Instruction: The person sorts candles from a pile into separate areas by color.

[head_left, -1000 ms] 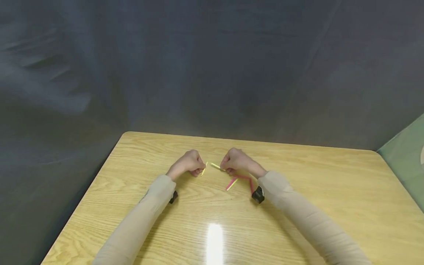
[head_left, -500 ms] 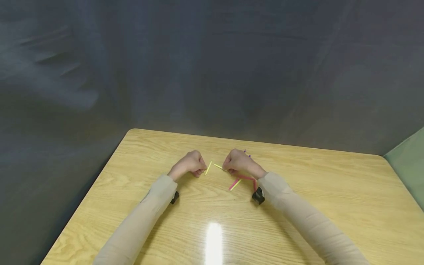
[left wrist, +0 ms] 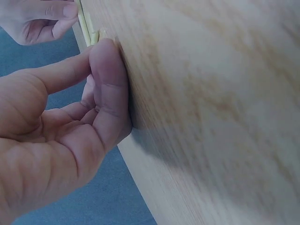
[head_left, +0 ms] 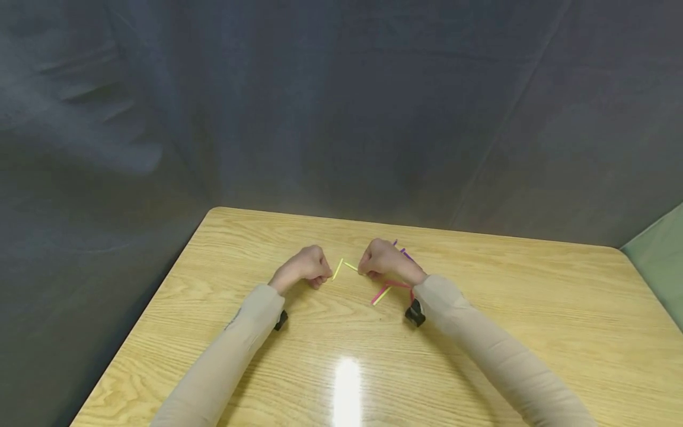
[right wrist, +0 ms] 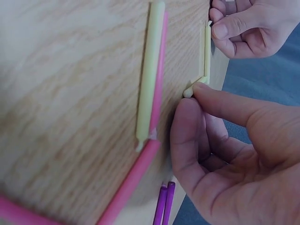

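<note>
Since both hands sit toward the far edge of the table [head_left: 560, 284], there's loads of wood stretching out either side. Left hand [head_left: 306, 264] has curled fingers pinching one yellow stick's [head_left: 338, 270] end; right hand [head_left: 381, 259], same deal with a second yellow stick [head_left: 351, 267], pink sticks [right wrist: 129, 183] and purple ones [right wrist: 167, 201] nearby.

White glare [head_left: 347, 391] on the table [head_left: 544, 296]

Sleeves: long, pale beige, both arms. Left sleeve [head_left: 226, 350]: small dark marking [head_left: 232, 318] on forearm, too small to read. Right sleeve [head_left: 491, 344]: soft creases across forearm. Left wrist unit [head_left: 281, 320]: small, black, blocky. Right wrist unit [head_left: 415, 314]: black, angular. Left hand [head_left: 305, 265], right hand [head_left: 386, 258]: bare.
</note>
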Available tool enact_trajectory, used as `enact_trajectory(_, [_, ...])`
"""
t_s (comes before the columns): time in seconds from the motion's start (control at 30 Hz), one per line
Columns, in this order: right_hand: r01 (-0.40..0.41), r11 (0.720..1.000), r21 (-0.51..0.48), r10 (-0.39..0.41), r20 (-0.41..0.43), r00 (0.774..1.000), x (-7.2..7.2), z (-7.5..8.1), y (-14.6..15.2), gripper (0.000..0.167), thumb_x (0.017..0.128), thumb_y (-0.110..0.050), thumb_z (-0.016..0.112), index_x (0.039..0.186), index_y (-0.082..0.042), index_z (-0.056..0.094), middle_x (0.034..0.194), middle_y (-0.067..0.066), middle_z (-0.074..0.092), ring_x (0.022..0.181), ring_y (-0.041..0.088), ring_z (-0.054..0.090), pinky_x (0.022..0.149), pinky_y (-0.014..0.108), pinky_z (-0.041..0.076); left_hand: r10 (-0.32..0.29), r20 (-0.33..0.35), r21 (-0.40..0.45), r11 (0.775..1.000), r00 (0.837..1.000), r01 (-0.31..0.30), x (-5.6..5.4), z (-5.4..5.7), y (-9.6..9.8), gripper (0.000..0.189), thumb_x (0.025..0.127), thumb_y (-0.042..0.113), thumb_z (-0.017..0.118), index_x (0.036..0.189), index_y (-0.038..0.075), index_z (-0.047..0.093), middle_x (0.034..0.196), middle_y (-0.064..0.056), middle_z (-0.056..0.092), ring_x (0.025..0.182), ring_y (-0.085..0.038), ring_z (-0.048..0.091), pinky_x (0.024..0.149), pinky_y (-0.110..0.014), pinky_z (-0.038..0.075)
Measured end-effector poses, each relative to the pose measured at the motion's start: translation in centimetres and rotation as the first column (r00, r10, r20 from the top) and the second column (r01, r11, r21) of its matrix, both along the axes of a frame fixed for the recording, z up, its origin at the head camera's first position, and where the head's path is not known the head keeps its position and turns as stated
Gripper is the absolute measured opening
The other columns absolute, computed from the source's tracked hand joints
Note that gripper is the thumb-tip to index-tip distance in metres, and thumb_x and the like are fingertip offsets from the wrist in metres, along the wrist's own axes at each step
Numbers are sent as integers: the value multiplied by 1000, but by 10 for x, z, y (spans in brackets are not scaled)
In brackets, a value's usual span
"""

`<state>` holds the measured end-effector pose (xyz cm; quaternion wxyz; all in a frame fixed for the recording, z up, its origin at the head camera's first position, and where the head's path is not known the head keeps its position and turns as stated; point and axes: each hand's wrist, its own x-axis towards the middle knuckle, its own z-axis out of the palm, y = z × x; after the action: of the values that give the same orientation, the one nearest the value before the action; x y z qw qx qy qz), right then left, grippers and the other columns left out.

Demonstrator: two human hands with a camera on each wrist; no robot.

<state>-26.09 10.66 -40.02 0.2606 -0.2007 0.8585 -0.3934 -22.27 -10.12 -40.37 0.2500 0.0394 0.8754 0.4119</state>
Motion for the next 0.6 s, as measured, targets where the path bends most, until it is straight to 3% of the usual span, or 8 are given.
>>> enact_trajectory(0.2, [-7, 1000, 5, 7, -3, 1000, 2, 3, 1, 19, 79, 8, 62, 61, 1, 66, 52, 1, 50, 44, 7, 39, 45, 19, 35, -5, 5, 7, 1000, 1000, 5, 0, 1, 0, 22, 93, 0, 61, 73, -7, 66, 62, -10, 60, 51, -15, 58, 56, -28, 56])
enact_trajectory(0.4, [37, 999, 15, -38, 38, 999, 2, -1, -1, 15, 80, 9, 62, 65, 8, 65, 52, 3, 46, 43, 8, 32, 43, 20, 29, -11, 0, 7, 1000, 1000, 11, 0, 1, 0, 24, 93, 0, 61, 71, -6, 66, 61, -9, 59, 50, -14, 56, 56, -28, 56])
enact_trajectory(0.6, [20, 1000, 16, -20, 38, 999, 1, 0, 0, 12, 81, 9, 63, 69, 9, 66, 53, 3, 48, 46, 10, 37, 46, 21, 34, -19, -7, -9, 1000, 1000, 19, 1, 2, 2, 25, 93, 0, 61, 69, -7, 65, 60, -9, 59, 48, -14, 54, 55, -28, 56])
